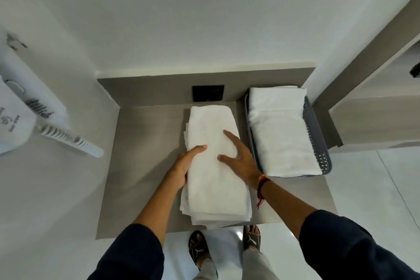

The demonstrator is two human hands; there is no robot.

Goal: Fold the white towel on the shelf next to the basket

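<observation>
A white towel [213, 179] lies folded into a long narrow strip on the grey shelf [145, 166], running from the back wall to the front edge, where its layered end overhangs slightly. My left hand [185, 166] holds the towel's left edge, thumb on top and fingers tucked at the side. My right hand [238, 157] rests flat on the towel's top with fingers spread. To the right stands a grey basket [318, 154] holding another folded white towel [281, 134].
A black socket plate [208, 93] sits on the shelf's back panel. A wall-mounted white hair dryer [27, 116] with a coiled cord hangs at the left. A grey cabinet [372, 107] rises at the right. My sandalled feet [225, 248] stand on the glossy floor below.
</observation>
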